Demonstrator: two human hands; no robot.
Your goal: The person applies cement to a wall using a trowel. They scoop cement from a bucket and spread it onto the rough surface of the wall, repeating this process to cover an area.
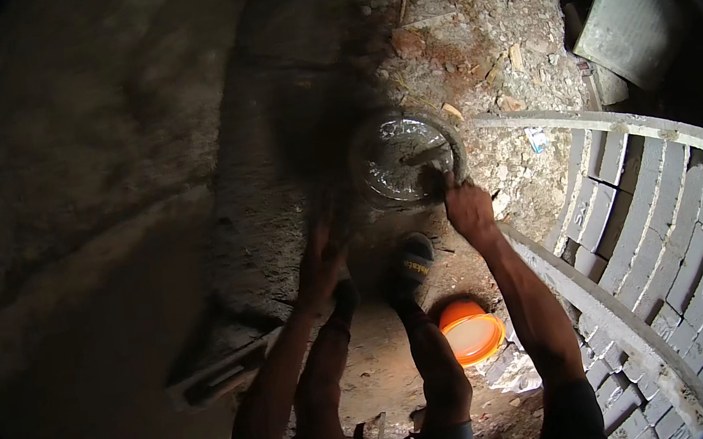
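Two lower legs [328, 389] are seen at the bottom, set apart on the dirt ground [370, 406]. Beside the right leg, an orange container [458, 313] with a pale inside is placed. To the left, a long flat tool [226, 373] is half hidden in shadow. The left hand [320, 263] is held in shadow; whether its grip is apart or together cannot be told. The right hand [470, 209] is held, fingers curled, at the near right edge of a round tub [454, 131]; whether its grip is clamped on the rim or on the dark object [432, 178] just inside cannot be told. Shiny wet contents [388, 162] are held in the tub, which is set beyond the feet. At right, grey blocks [675, 210] are stacked in rows between two pale beams [598, 118]. Farther off, rubble [498, 52] is strewn, and a bent grey sheet [631, 27] is seen.
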